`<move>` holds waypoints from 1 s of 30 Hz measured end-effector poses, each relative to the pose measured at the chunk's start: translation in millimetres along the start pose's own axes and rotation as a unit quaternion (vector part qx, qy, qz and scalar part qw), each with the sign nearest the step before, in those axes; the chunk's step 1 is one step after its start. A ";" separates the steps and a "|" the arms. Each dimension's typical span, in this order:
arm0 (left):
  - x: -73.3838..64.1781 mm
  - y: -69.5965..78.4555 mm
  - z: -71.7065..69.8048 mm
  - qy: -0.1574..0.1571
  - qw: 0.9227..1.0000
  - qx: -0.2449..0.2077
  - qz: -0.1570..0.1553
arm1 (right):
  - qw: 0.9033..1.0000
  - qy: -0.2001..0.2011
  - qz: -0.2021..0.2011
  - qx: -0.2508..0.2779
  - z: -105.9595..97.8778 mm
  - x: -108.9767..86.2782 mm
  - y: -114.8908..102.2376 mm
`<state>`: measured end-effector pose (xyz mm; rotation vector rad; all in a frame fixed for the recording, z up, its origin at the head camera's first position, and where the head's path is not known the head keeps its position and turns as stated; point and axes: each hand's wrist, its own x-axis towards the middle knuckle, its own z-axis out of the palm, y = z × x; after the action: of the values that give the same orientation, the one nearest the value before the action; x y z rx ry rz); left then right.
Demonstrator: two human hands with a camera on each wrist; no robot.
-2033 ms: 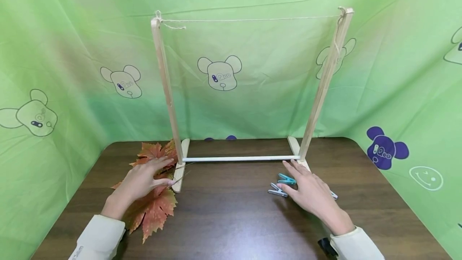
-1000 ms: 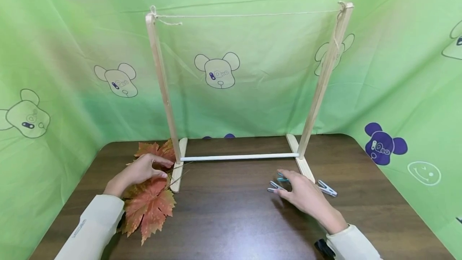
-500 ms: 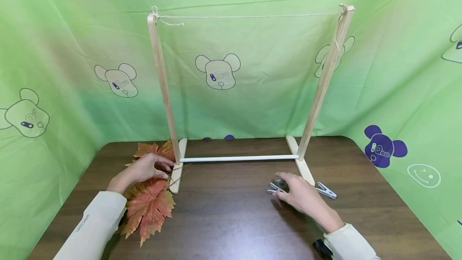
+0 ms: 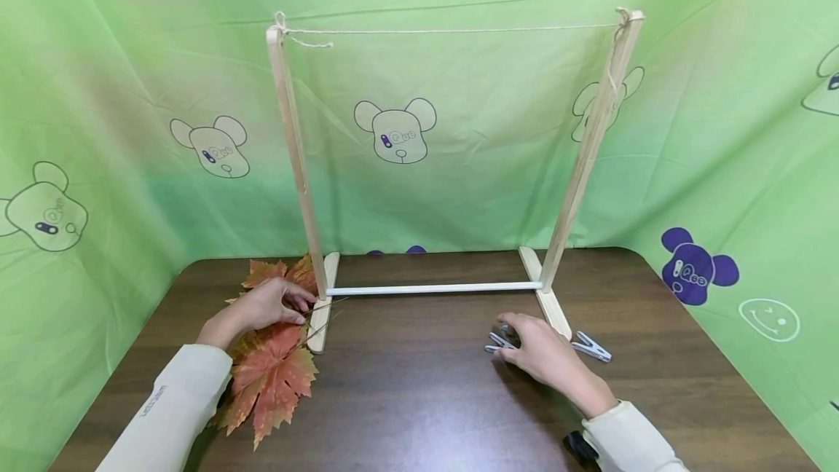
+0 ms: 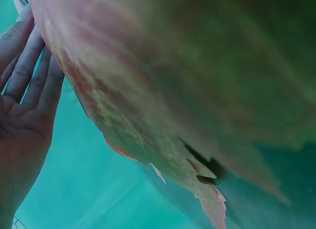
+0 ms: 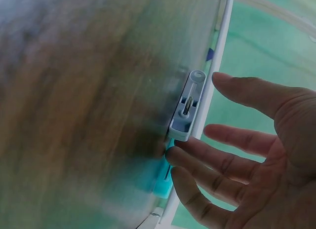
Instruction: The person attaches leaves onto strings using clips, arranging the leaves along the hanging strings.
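Orange-red artificial maple leaves (image 4: 275, 377) lie on the left of the table, their thin stems reaching over the frame's left foot. My left hand (image 4: 269, 304) is over them, thumb and fingertips apart near the stems. In the left wrist view a leaf (image 5: 148, 66) fills most of the picture beside extended fingers. At the right, my right hand (image 4: 547, 355) hovers with spread fingers around a grey-blue clothespin (image 4: 499, 342). A teal clothespin (image 6: 163, 182) lies by the fingertips in the right wrist view, largely hidden by the hand from above. Another grey-blue clothespin (image 4: 592, 347) lies right of the hand.
A wooden frame (image 4: 295, 137) stands at the table's back, with a string (image 4: 446, 31) tied between its post tops and a white rod (image 4: 432, 288) joining them low down. Its feet (image 4: 553, 312) extend toward both hands. Green printed cloth (image 4: 485, 188) surrounds the brown table (image 4: 406, 384).
My left hand's fingers have bent down toward the stems. The right hand has moved nearer and slightly left, covering the teal clothespin and uncovering the right one. Both hands barely move over the last half second.
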<state>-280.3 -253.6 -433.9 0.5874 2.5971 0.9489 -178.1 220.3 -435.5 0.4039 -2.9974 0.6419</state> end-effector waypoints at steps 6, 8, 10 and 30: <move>0.5 2.3 -2.3 0.000 1.000 0.013 -0.003 | 1.000 -0.012 0.009 0.002 -0.6 1.4 -1.2; 0.7 3.2 -3.5 0.001 1.000 0.015 -0.007 | 1.000 -0.012 0.011 0.000 -0.4 1.8 -1.4; 0.8 4.2 -4.8 0.002 1.000 0.015 -0.008 | 1.000 -0.013 0.010 -0.003 -0.4 2.6 -1.4; 0.9 13.6 -14.0 0.011 0.999 0.052 0.010 | 1.000 -0.020 0.006 -0.023 3.7 6.4 1.7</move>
<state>-283.3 -251.2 -414.7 0.6343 2.6785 0.8336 -184.7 218.7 -438.9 0.4011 -3.0484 0.5725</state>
